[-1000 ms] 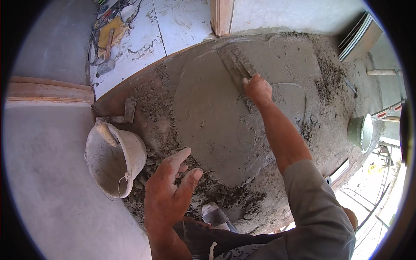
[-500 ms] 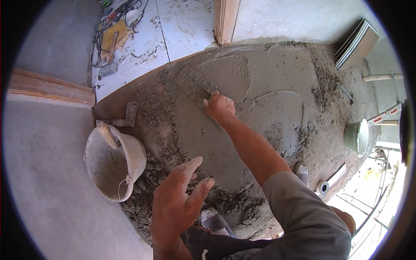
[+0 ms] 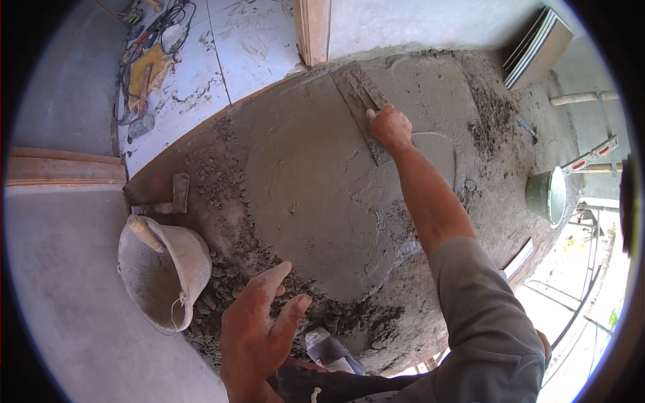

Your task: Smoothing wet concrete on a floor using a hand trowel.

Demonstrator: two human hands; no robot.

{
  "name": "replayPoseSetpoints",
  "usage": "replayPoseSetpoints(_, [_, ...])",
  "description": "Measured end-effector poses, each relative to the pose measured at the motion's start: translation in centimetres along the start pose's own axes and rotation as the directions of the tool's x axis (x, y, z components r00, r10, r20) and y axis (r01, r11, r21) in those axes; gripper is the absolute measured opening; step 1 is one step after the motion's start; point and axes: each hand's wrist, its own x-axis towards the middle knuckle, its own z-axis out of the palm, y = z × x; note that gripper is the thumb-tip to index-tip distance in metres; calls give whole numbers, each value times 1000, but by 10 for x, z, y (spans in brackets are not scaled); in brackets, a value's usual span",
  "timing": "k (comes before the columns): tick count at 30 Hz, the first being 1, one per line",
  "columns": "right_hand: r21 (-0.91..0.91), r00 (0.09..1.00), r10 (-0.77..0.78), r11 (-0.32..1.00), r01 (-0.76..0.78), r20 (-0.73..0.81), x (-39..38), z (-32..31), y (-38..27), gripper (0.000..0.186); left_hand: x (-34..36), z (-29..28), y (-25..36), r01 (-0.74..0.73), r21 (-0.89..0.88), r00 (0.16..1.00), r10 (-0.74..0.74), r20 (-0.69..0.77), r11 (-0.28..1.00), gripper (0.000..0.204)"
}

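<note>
Wet grey mortar (image 3: 309, 174) is spread over the floor in front of me, smooth in the middle and crumbly along its near and left edges. My right hand (image 3: 392, 126) is closed round the grip of a long flat plastering float (image 3: 353, 101), whose blade lies on the mortar's far part. The grip itself is hidden by my fingers. My left hand (image 3: 259, 329) hovers over the near left side, fingers apart, holding nothing. Left of it, a pale bucket (image 3: 201, 252) tilts against the wall, with a wooden handle (image 3: 146, 233) resting at its rim.
Beyond the bucket lies an L-shaped grey piece (image 3: 179, 195). White floor tiles (image 3: 248, 40) hold a mallet (image 3: 142, 126) and tangled cables (image 3: 176, 20). Stacked tiles (image 3: 541, 50) lean at the far right, above a green bucket (image 3: 539, 195) and spirit level (image 3: 591, 156).
My right hand has swept the float to the right and farther away across the mortar. The view has shifted slightly. My left hand stays raised and open.
</note>
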Motion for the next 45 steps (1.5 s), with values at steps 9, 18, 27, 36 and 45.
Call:
replayPoseSetpoints(9, [36, 984, 178, 983, -178, -3, 12, -22, 86, 61, -2, 2, 2, -1, -13, 1000, 1, 13, 1000, 50])
replayPoseSetpoints(18, [59, 898, 428, 904, -424, -103, -67, -15, 193, 64, -12, -3, -2, 25, -68, 1000, -24, 14, 997, 46])
replayPoseSetpoints(27, [-64, 874, 76, 997, -51, 481, -289, 51, 146, 59, -16, -4, -9, -28, -61, 999, 31, 34, 998, 46])
replayPoseSetpoints(36, [-171, 973, 204, 968, -183, 112, -224, 3, 215, 50, -28, -8, -1, -28, -57, 995, 33, 95, 998, 47])
replayPoseSetpoints(45, [120, 941, 327, 934, -336, 89, -267, 64, 183, 63, -61, -25, 0, -38, -130, 998, 31, -53, 991, 46])
